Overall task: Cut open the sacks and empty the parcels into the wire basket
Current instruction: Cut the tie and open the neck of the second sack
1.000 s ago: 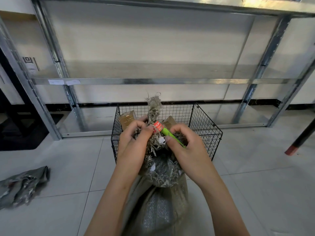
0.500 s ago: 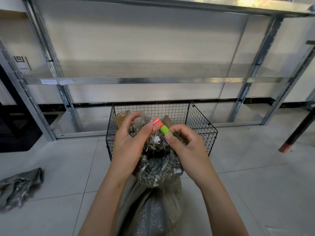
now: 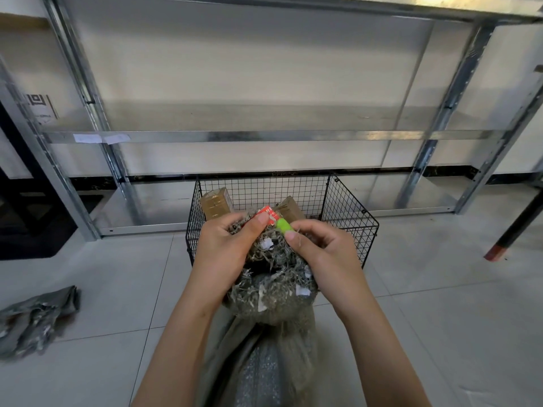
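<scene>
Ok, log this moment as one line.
phase: working sack top | left hand: grips sack top | right hand: pinches green piece by red tag | wire basket: two parcels | floor: crumpled sack

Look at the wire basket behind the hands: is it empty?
No, brown parcels are already lying inside the wire basket.

1 head cam, fwd-down, prob. close range.

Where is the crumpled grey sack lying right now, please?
The crumpled grey sack lies on the floor at the head view's far left, apart from the wire basket.
</scene>
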